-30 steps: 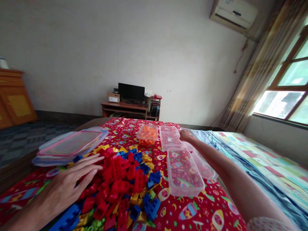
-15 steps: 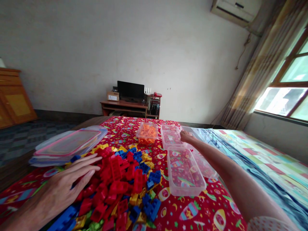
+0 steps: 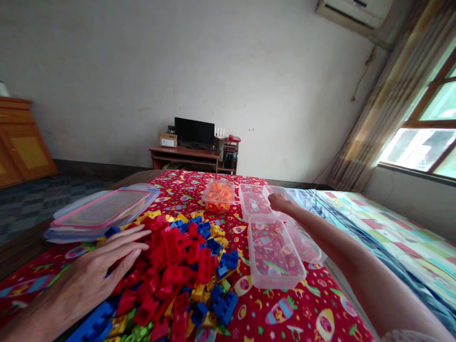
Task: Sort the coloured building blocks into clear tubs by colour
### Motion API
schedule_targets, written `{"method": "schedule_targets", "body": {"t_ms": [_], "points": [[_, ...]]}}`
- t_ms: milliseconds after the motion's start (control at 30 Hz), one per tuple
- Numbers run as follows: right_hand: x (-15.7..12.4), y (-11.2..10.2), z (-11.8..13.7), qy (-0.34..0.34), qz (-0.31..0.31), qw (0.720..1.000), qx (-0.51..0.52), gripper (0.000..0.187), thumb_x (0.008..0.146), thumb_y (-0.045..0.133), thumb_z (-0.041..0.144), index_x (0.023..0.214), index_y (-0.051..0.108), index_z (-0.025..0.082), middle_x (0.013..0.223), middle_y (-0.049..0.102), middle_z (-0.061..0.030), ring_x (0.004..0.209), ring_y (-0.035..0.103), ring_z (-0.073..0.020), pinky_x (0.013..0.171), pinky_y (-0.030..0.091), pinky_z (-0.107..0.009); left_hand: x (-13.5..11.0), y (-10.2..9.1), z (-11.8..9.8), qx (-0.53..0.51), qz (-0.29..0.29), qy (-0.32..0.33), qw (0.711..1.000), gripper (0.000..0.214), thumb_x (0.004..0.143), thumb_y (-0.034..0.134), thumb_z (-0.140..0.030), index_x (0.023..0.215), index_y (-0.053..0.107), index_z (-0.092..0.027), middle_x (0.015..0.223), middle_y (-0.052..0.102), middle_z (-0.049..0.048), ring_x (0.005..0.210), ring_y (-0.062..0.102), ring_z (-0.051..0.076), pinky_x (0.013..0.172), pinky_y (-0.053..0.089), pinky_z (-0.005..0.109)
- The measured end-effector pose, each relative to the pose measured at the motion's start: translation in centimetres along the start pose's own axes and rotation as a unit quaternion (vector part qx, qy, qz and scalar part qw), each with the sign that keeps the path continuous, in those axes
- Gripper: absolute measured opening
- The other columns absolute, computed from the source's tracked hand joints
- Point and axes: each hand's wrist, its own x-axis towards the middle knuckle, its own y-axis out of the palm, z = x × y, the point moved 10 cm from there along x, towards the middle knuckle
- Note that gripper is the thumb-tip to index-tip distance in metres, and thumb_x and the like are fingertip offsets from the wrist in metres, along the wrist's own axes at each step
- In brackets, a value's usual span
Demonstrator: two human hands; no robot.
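Observation:
My left hand lies on the left side of a pile of toy building blocks, its fingers stretched out over the red ones. Blue, yellow and green blocks show around and under the red. Across the bed, my right hand is closed at the rim of a clear plastic box at the back right; its fingertips are partly hidden. Beside that box stand another clear box and a nearer one. A small clear box of orange blocks sits behind the pile.
Stacked clear lids, one edged in pink, lie at the left. Everything rests on a red patterned cloth. A blue and patchwork cover spreads to the right. Beyond the bed are a desk and monitor.
My right hand has shifted slightly right, and the back right box's left rim now shows more plainly beside it. My left hand stays on the pile. The view has tilted slightly.

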Motion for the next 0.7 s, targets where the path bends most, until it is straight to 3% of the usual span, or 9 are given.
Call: {"method": "schedule_targets", "body": {"t_ms": [333, 533, 633, 700], "points": [[-0.4, -0.4, 0.4, -0.002, -0.015, 1.0, -0.023, 0.033, 0.084, 0.047, 0.004, 0.111, 0.067, 0.006, 0.116, 0.065, -0.0227, 0.11, 0.061, -0.0301, 0.087, 0.049, -0.039, -0.1, 0.1, -1.4, 0.059, 0.027, 0.063, 0.996, 0.032, 0.09, 0.042, -0.036, 0.091, 0.073, -0.027, 0.117, 0.07, -0.0002, 0.112, 0.063, 0.019, 0.102, 0.046, 0.026], [-0.9, -1.7, 0.9, -0.009, -0.051, 0.998, -0.02, 0.03, 0.095, 0.043, 0.022, 0.109, 0.066, 0.007, 0.115, 0.065, -0.0219, 0.107, 0.062, -0.0266, 0.085, 0.047, -0.035, -0.1, 0.3, -1.7, 0.076, 0.037, 0.085, 0.993, 0.034, 0.092, 0.041, -0.036, 0.094, 0.072, -0.024, 0.119, 0.069, 0.0026, 0.115, 0.061, 0.018, 0.103, 0.045, 0.026], [-1.3, -3.1, 3.1, -0.071, -0.1, 0.992, 0.017, 0.035, 0.097, 0.043, 0.034, 0.111, 0.065, 0.011, 0.113, 0.065, -0.0172, 0.103, 0.061, -0.0215, 0.084, 0.044, -0.028, 0.0, 0.2, -2.0, 0.074, 0.036, 0.084, 0.993, 0.033, 0.092, 0.041, -0.035, 0.094, 0.072, -0.023, 0.117, 0.069, 0.0034, 0.115, 0.061, 0.018, 0.103, 0.045, 0.025], [-1.6, -3.6, 5.6, -0.151, -0.107, 0.98, 0.075, 0.04, 0.096, 0.045, 0.043, 0.102, 0.068, 0.011, 0.099, 0.069, -0.0124, 0.088, 0.062, -0.0174, 0.074, 0.042, -0.024, 0.1, 0.0, -2.1, 0.068, 0.029, 0.074, 0.995, 0.033, 0.091, 0.041, -0.035, 0.092, 0.073, -0.024, 0.116, 0.07, 0.0027, 0.114, 0.062, 0.018, 0.101, 0.047, 0.025]]}}
